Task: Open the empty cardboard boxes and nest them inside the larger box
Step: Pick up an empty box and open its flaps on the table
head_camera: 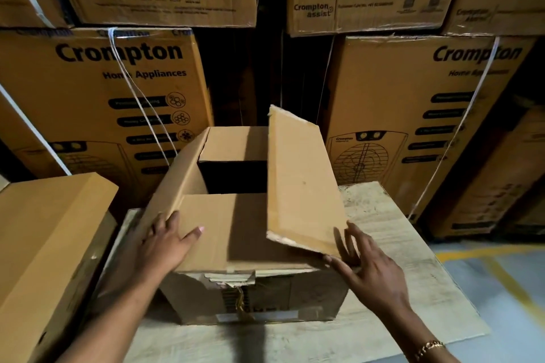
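Box (259,300) is touched by left hand (165,242) at 8 o'clock, right hand (368,265) at 4, fingers all straight.

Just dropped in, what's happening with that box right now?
A person is opening the cardboard box on the pale board. The left hand lies flat on the folded-down near flap. The right hand touches the near corner of the raised right flap. The inside shows dark behind. A second box sits at left.
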Demonstrator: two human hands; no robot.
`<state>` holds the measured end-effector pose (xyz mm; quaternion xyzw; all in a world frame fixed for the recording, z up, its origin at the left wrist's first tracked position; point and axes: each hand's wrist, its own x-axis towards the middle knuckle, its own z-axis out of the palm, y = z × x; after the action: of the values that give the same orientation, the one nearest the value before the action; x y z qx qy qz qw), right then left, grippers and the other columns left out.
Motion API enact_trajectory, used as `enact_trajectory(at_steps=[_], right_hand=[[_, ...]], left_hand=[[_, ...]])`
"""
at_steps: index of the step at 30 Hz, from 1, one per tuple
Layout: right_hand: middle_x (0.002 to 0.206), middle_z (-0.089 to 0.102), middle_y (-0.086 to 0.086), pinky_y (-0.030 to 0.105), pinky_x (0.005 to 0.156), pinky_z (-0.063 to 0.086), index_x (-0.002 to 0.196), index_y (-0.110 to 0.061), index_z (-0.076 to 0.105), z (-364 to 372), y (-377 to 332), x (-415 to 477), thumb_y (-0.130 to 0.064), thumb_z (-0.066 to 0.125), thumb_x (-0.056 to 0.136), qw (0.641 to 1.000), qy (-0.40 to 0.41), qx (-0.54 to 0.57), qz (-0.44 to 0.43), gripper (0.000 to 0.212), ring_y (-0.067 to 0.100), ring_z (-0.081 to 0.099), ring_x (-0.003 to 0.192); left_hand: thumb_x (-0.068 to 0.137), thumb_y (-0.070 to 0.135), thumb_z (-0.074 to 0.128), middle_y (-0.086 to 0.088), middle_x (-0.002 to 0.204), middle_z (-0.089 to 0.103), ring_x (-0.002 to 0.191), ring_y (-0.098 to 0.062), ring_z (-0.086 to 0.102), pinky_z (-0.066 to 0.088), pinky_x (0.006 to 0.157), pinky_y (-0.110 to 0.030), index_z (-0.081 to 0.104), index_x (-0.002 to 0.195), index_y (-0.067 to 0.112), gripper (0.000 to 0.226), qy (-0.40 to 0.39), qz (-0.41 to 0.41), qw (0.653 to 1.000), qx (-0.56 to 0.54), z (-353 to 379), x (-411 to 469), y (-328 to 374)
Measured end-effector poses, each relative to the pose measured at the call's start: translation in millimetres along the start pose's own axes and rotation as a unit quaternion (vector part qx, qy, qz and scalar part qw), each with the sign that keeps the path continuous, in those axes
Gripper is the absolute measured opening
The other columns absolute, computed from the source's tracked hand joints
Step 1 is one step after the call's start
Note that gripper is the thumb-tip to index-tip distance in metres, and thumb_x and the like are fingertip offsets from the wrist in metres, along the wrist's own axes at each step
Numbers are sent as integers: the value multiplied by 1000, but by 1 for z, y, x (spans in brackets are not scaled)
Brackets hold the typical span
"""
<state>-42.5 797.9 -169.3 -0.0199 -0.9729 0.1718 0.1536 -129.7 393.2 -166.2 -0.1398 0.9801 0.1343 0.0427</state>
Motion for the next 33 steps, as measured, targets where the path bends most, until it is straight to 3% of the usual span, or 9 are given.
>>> enact_trajectory(at_steps=[3,8,10,12,15,18,22,26,33], right_hand=[[139,57,-11,39,67,59,147,-42,32,-5,10,-9,-78,46,83,980,122,144,68,74,12,64,112],[167,9,13,55,119,19,159,-15,2,-17,50,-13,-83,48,77,922,239,93,289,116,32,15,152],[168,-2,9,60,117,15,159,-16,-1,-17,66,-14,-64,68,79,921,204,16,330,117,31,5,153],[166,16,14,55,114,23,159,-16,16,-15,69,-10,-68,59,84,942,113,-26,316,101,32,19,151],[138,59,14,34,88,43,131,-22,61,-16,32,3,-71,40,92,913,-88,238,320,66,24,58,114],[118,67,5,29,71,45,113,-29,65,-5,0,22,-63,54,91,860,-181,341,334,42,12,63,94],[99,77,-1,42,84,60,121,-18,65,24,2,39,-96,64,47,876,-154,297,347,107,19,73,92],[96,72,-2,47,85,59,104,-24,63,16,7,36,-88,57,66,903,-155,232,327,76,21,68,91],[105,67,8,43,83,57,108,-18,59,-2,71,61,-74,56,83,919,-182,146,319,61,27,64,91]], left_hand=[[88,78,31,-12,165,12,142,-41,32,34,110,-52,13,158,25,90,-17,6,1000,-10,0,-1,8],[85,82,29,-16,161,22,139,-39,39,38,106,-49,-1,159,22,100,-27,8,1000,-4,-4,2,0],[82,84,29,-19,157,31,134,-39,45,41,103,-47,-3,159,21,104,-26,10,1000,-11,-2,8,-6],[80,84,30,-20,151,43,127,-39,52,44,97,-44,2,159,21,106,-32,-5,999,-41,0,13,-10],[74,89,43,-16,137,57,114,-38,59,48,91,-44,24,154,26,104,-51,-31,985,-159,2,18,-18],[53,91,56,-12,121,65,99,-32,63,49,84,-43,49,137,24,108,-81,-62,957,-273,1,19,-24],[47,79,70,-13,109,67,86,-27,61,46,76,-39,61,126,15,102,-101,-89,926,-352,1,13,-21],[72,53,83,-13,111,65,85,-25,59,43,79,-40,57,131,9,78,-120,-83,907,-395,9,5,-10],[52,63,89,-16,115,69,100,-35,65,50,85,-43,58,130,8,101,-120,-114,883,-439,42,-33,33]])
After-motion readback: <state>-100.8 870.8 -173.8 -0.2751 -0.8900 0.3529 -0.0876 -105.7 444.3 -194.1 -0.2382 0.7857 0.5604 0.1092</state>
